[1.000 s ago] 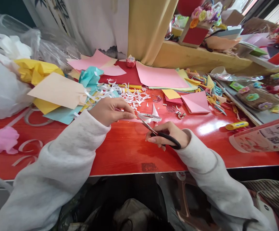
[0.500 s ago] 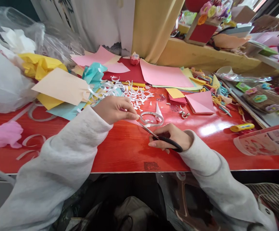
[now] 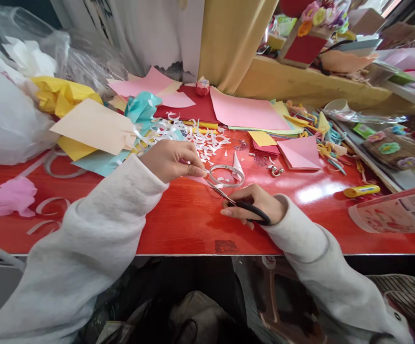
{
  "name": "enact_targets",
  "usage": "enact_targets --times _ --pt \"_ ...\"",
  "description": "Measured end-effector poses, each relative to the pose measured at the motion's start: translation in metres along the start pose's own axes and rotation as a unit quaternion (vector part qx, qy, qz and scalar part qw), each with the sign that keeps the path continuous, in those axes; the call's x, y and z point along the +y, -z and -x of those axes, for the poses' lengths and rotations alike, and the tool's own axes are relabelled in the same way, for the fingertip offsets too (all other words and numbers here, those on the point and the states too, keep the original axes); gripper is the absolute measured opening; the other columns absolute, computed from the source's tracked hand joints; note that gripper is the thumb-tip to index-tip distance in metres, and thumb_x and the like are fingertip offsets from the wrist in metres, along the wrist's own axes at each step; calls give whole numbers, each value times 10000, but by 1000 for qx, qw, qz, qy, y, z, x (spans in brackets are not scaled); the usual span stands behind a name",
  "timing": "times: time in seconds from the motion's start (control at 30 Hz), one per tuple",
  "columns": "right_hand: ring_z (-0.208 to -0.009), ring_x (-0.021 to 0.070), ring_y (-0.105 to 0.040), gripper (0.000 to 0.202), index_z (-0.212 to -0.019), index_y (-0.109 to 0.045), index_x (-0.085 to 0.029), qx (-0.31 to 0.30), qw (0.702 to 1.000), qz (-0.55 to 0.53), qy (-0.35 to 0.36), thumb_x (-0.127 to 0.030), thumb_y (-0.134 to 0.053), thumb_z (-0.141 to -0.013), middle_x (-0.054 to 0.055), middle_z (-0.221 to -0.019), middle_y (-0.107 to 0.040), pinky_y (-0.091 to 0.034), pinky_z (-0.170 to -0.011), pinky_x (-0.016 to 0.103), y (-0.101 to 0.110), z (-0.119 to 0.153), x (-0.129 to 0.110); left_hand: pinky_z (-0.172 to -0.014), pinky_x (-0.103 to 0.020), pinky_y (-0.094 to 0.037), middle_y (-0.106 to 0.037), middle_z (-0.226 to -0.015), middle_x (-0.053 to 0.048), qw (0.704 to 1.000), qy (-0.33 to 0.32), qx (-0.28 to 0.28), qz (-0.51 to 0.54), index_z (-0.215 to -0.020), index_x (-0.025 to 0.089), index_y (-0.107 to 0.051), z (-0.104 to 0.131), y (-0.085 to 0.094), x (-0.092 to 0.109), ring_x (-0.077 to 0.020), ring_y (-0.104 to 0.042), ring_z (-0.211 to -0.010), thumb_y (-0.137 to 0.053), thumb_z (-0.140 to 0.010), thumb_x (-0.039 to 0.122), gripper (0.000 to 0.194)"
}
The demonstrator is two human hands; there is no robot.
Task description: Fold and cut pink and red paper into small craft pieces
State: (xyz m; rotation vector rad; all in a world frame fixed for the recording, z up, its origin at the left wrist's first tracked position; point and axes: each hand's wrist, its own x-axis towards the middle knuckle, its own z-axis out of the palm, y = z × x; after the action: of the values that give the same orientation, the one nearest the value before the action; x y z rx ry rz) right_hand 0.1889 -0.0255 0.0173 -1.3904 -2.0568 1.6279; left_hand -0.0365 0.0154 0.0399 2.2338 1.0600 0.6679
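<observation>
Mid-frame, the left hand [image 3: 174, 161] pinches pale-pink paper [image 3: 196, 179]; fingers of the right hand [image 3: 256, 199] grip black-handled metal scissors [image 3: 246, 207].
The paper, likely light and flimsy, suits an edge hold.

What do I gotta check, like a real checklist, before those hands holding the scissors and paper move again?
1. Scissors gripped: ok. The right hand has its fingers around the black handle of the scissors.
2. Paper held: ok. The left hand pinches a piece of pale pink paper.
3. Left fingertips well away from the blades: not ok. The blade tips are very near them.
4. Blades on the paper: cannot tell. Their tips are too small to see clearly.
5. Space around the blades: not ok. The pale ring lies close beside them.
</observation>
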Motion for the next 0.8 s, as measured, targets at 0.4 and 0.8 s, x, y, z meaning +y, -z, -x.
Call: enact_targets --times 0.4,0.8 --pt "-278 34 -387 358 -656 -572 -125 0 1000 6 -24 -474 -651 -650 -63 -392 -448 -300 -274 148 3 -3 8 -705 -250 -404 -616 -746 -15 998 19 7 -60 -673 187 -654 5 18 -6 -129 -546 -710 -544 -720 431 271" --pt "-440 62 -414 405 -764 -651 -133 60 991 117 33 -509 -666 -614 -29 -512 -486 -344 -432 210 1 6 13 -845 -372 -389 -567 -959 -99 974 24 21 -223 -1027 162 -612 41 -35 -7 -198 -484 -890 -400 -870 258 280"
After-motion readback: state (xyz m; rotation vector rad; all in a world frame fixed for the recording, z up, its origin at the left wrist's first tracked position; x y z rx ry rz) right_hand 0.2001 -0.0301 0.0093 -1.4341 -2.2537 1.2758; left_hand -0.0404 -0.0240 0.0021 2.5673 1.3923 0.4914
